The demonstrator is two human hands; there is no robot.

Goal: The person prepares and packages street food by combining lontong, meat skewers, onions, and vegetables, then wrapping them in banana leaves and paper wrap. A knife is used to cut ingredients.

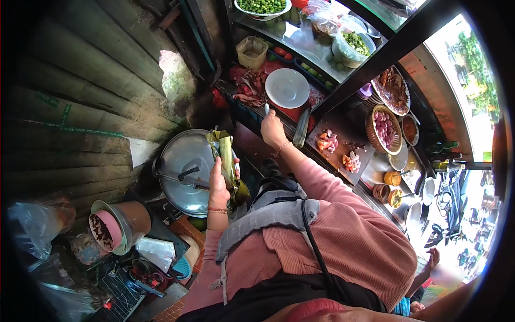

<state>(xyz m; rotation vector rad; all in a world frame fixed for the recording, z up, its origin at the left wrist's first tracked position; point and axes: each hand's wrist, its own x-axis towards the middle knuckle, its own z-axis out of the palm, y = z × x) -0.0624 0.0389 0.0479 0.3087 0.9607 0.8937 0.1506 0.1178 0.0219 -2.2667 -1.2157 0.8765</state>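
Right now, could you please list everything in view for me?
plate: one, white, top centre
tub: one, yellowish, left of plate
pot: one, silver, left
bowls of greens: two, whitish, upper shelf
chopping board: one, brown, right of plate
chopped heaps: two, pinkish-orange, on board
shallot basket: one, brown, beyond board
container: one, pink-rimmed, lower left
plastic bags: several, clear, far left
motorbikes: several, dark, outside
leaf bundle: one, green, held left of centre
rest: too crowded to tell
other person: one, partly seen, lower right
left hand: one, pink-sleeved, around bundle
right hand: one, pink-sleeved, on white handle
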